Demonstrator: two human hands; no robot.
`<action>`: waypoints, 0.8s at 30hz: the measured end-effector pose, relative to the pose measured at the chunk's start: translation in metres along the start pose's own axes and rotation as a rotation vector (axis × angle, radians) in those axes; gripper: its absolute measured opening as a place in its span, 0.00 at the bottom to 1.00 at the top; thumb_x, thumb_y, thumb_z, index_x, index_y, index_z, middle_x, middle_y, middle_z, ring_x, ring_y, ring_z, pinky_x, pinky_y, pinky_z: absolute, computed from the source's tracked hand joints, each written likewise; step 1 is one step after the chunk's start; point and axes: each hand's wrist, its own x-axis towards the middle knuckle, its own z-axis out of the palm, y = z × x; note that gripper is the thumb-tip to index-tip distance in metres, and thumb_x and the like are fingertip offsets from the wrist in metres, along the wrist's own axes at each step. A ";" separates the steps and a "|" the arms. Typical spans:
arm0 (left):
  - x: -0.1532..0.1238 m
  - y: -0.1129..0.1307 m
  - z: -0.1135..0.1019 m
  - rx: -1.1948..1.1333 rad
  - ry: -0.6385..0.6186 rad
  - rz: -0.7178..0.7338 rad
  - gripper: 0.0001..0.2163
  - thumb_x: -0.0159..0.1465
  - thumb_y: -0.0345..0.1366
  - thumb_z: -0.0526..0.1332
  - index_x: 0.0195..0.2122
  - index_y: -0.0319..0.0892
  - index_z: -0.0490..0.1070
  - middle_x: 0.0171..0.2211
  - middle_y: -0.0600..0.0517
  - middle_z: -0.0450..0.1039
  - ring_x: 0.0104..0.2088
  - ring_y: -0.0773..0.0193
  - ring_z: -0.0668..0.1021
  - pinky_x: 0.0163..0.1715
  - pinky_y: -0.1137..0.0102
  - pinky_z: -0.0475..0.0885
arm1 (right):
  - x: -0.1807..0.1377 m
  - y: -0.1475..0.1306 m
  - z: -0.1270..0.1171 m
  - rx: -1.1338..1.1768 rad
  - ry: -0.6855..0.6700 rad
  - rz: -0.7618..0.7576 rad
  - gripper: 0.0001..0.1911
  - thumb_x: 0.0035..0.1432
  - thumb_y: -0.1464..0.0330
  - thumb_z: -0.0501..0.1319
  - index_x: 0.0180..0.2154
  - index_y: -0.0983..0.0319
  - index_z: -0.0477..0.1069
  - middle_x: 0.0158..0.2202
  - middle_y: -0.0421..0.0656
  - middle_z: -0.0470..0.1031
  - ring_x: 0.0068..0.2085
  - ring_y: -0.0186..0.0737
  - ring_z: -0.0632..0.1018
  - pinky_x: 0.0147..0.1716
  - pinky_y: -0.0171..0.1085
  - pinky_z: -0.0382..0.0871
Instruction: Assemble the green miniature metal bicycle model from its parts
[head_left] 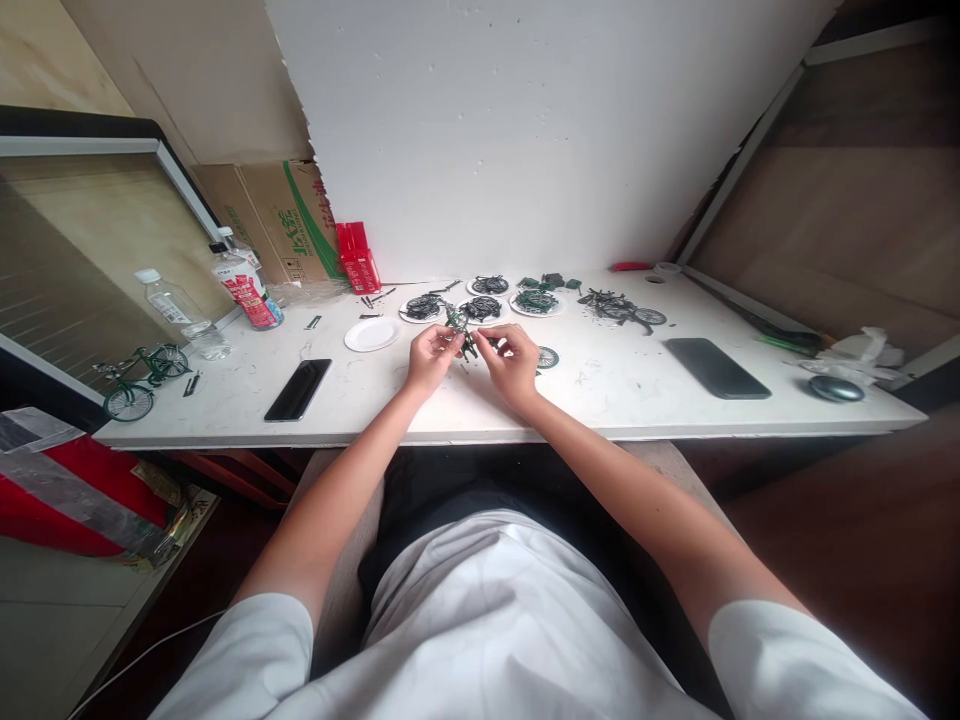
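Above the table's middle, my left hand (433, 358) pinches a small green model bicycle frame (459, 322). My right hand (513, 364) is closed at the frame's right side, thumb and fingers pressed together; a small green bit shows at its fingertips, too small to name. Just right of my right hand lies a loose model wheel (548, 357), partly covered by the hand. Behind the hands stand white plates of dark parts, among them a plate (405, 312) at left and a plate (556, 307) holding green pieces.
An assembled model bicycle (142, 378) stands at the left edge, near bottles (247, 285). A phone (298, 390) and a bare white plate (373, 335) lie left; a dark flat slab (718, 368) and a mouse (835, 388) lie right. Loose wheels and parts (621, 308) are heaped at back right.
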 end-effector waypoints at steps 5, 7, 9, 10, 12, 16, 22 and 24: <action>-0.001 0.000 -0.001 -0.004 -0.001 0.002 0.22 0.57 0.55 0.77 0.37 0.41 0.76 0.33 0.49 0.79 0.28 0.65 0.80 0.27 0.70 0.73 | 0.000 0.001 0.000 0.013 0.005 -0.017 0.14 0.68 0.53 0.68 0.38 0.55 0.81 0.38 0.46 0.85 0.40 0.47 0.81 0.35 0.46 0.74; -0.001 0.001 0.000 -0.005 -0.001 0.007 0.22 0.57 0.55 0.77 0.37 0.41 0.76 0.34 0.49 0.79 0.28 0.65 0.80 0.27 0.71 0.72 | 0.000 0.001 0.000 0.015 0.008 -0.025 0.14 0.69 0.53 0.68 0.38 0.55 0.81 0.38 0.46 0.84 0.40 0.47 0.80 0.34 0.46 0.74; 0.000 0.001 0.000 -0.004 0.002 -0.002 0.23 0.56 0.55 0.77 0.37 0.41 0.76 0.33 0.49 0.79 0.28 0.65 0.79 0.26 0.71 0.70 | 0.000 0.000 0.000 0.005 -0.002 -0.016 0.14 0.69 0.52 0.67 0.38 0.55 0.81 0.38 0.47 0.84 0.41 0.48 0.80 0.34 0.47 0.75; 0.000 0.001 0.000 -0.006 0.006 -0.011 0.23 0.55 0.55 0.77 0.37 0.42 0.75 0.32 0.49 0.79 0.27 0.65 0.79 0.25 0.71 0.69 | 0.000 0.000 0.000 0.001 -0.008 -0.010 0.15 0.69 0.51 0.67 0.38 0.55 0.81 0.39 0.47 0.84 0.41 0.48 0.81 0.34 0.47 0.75; 0.001 0.001 -0.001 -0.010 0.011 -0.028 0.23 0.55 0.55 0.78 0.37 0.42 0.75 0.31 0.50 0.79 0.27 0.64 0.79 0.24 0.71 0.68 | 0.000 -0.001 0.000 0.001 -0.018 -0.007 0.15 0.69 0.51 0.66 0.39 0.55 0.81 0.40 0.47 0.84 0.42 0.48 0.81 0.34 0.46 0.75; 0.002 0.000 -0.002 -0.018 0.009 -0.035 0.24 0.54 0.55 0.78 0.38 0.42 0.75 0.31 0.49 0.79 0.27 0.64 0.79 0.24 0.71 0.68 | -0.001 0.000 0.000 0.015 -0.021 -0.026 0.14 0.70 0.52 0.66 0.39 0.55 0.80 0.40 0.47 0.84 0.42 0.47 0.81 0.33 0.46 0.74; 0.002 0.001 -0.001 -0.028 0.015 -0.038 0.25 0.53 0.55 0.79 0.38 0.42 0.75 0.32 0.49 0.80 0.26 0.65 0.79 0.25 0.71 0.68 | -0.002 -0.001 0.001 0.017 -0.039 -0.015 0.15 0.70 0.52 0.65 0.39 0.55 0.78 0.40 0.47 0.83 0.42 0.46 0.81 0.32 0.45 0.74; 0.002 0.002 -0.001 -0.027 0.018 -0.044 0.25 0.53 0.54 0.79 0.37 0.42 0.75 0.32 0.49 0.80 0.26 0.65 0.79 0.25 0.70 0.69 | -0.002 -0.003 0.001 0.020 -0.045 -0.007 0.15 0.70 0.52 0.65 0.39 0.55 0.78 0.40 0.47 0.83 0.42 0.46 0.81 0.32 0.44 0.74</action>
